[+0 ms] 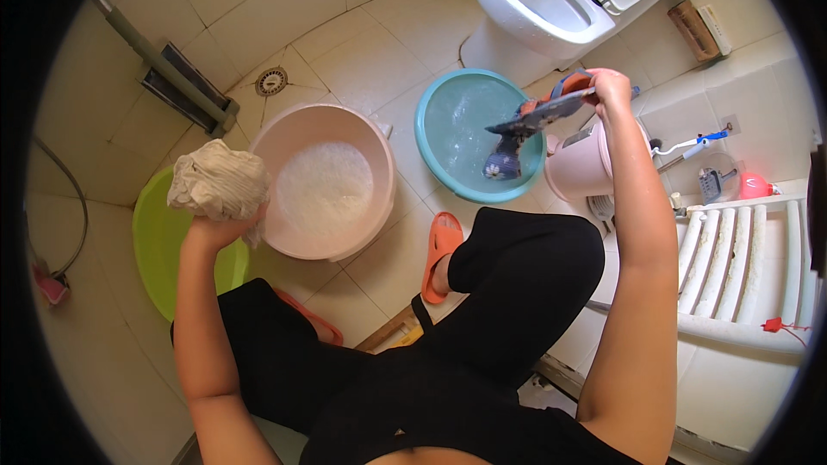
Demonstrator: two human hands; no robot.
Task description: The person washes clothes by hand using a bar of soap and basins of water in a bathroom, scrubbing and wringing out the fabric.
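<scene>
My left hand (pixel 229 229) grips a bunched wet cream cloth (pixel 219 181), raised beside the pink basin (pixel 386 206) and above the edge of the green basin (pixel 148 226). Suds and cloudy water (pixel 325 187) fill the bottom of the pink basin. Over at the right, my right hand (pixel 612 87) holds up a dark blue patterned fabric piece (pixel 549 113) with orange-red parts. Its lower flowered end (pixel 502 165) hangs over the turquoise basin (pixel 424 142), which contains water. Whether that end touches the water, I cannot tell.
A white toilet (pixel 491 6) with raised lid stands behind the turquoise basin. A pink bin (pixel 581 165) sits to its right, near a white slatted rack (pixel 730 265). A floor drain (pixel 271 81) and a squeegee-like tool (pixel 187 87) are at the back left.
</scene>
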